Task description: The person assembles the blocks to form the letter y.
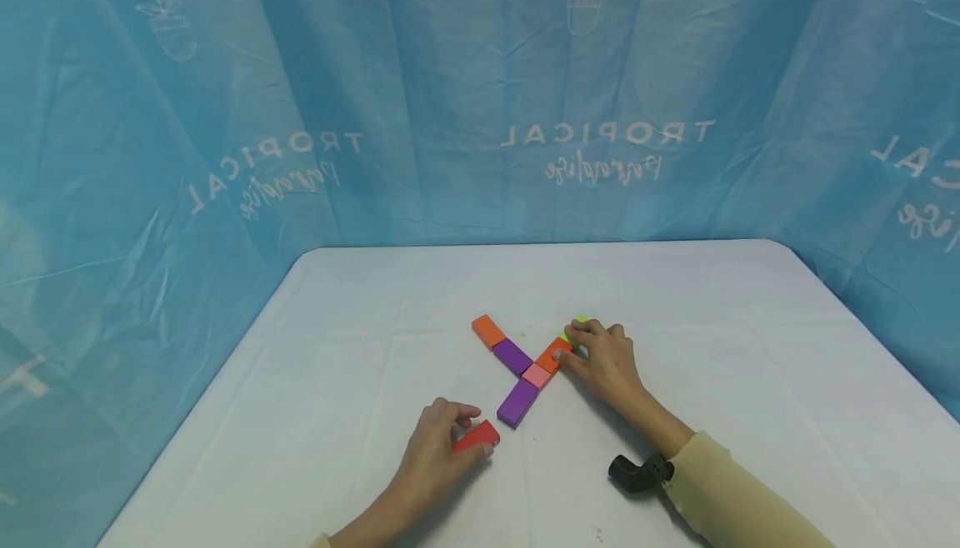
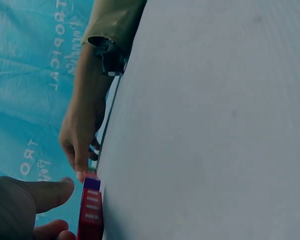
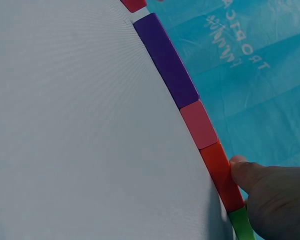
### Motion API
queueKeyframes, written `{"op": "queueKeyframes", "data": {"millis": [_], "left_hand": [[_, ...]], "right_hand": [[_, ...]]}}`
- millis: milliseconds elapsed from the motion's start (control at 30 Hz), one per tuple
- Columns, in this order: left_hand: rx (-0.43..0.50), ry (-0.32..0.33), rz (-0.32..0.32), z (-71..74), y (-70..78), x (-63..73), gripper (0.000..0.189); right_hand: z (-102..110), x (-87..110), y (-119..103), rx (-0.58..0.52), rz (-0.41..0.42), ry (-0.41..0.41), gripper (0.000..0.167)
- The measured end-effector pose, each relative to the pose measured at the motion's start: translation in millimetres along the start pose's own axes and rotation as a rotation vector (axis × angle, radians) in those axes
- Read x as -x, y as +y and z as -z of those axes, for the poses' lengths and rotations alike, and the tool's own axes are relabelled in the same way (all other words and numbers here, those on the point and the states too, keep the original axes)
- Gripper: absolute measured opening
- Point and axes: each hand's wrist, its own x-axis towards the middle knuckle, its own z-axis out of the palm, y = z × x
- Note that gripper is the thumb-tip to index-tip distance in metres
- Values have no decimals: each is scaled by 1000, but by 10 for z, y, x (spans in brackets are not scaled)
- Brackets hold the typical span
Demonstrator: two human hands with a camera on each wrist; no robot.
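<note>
My left hand hovers around a red block, its thumb and fingers spread. In the left wrist view the thumb stays apart from this red block. Farther back, my right hand touches a row of blocks. Its thumb rests against an orange block, and its fingers lie over a green block, partly hidden by them. The row continues toward me with a pink block and a purple block.
A second purple block and an orange block branch off to the back left from the pink one. All lie on a white-covered table. Blue printed curtains hang behind and beside it. A black wrist device sits at the right cuff.
</note>
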Motion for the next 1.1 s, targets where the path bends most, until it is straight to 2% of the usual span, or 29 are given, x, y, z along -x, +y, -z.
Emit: {"op": "queueKeyframes", "data": {"millis": [300,533,633,867,1100], "left_hand": [[-10,-45,42,124,-17,-7,42],[-24,-94,-34,203,-102,-29,41],[16,-141,-58,234,-145,-34,42],[114,-260,-55,283,-218,-47,47],[137,-335,-73,302,-275,-65,50]], "right_hand": [[-6,7,-3,-8,-5,-3,50],[-7,4,-2,-13,-1,5,50],[-3,3,-2,-14,-2,8,50],[-4,3,1,-7,-4,-10,50],[-4,2,9,-14,3,1,50]]}}
